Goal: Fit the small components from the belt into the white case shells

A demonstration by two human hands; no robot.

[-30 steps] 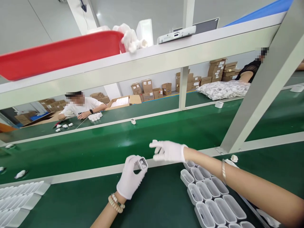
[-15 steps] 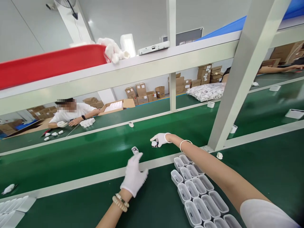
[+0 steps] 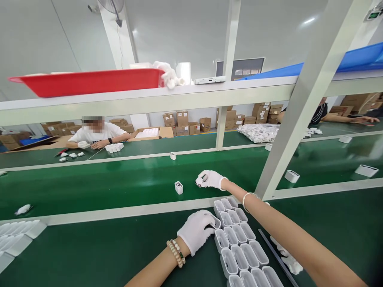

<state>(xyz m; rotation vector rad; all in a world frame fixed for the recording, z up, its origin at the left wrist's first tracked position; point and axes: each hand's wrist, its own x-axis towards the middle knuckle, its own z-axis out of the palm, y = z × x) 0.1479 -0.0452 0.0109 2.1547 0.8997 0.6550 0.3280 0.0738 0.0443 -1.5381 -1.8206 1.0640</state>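
My left hand (image 3: 196, 232), in a white glove, is closed on a white open-topped plastic housing (image 3: 217, 223) at the left edge of the rows. My right hand (image 3: 213, 179), also gloved, is above the green conveyor belt (image 3: 119, 185), its fingers pinched on a small white part with a dark piece (image 3: 200, 181). Rows of empty white housings (image 3: 239, 235) stand close together on the near table, below my right forearm. Left of my right hand, a white housing with dark parts inside (image 3: 178, 187) stands upright on the belt.
A slanted post (image 3: 299, 103) rises right of my right hand. Overhead, a shelf (image 3: 134, 101) bears a red tray (image 3: 98, 83). More white housings (image 3: 18, 239) sit at the left. A dark strip (image 3: 277, 257) lies beside the rows. Across the belt sits a co-worker (image 3: 98, 135).
My left hand has moved right and down from near the belt to the rows and closed on a housing. My right hand still holds the small part. The view has tilted.
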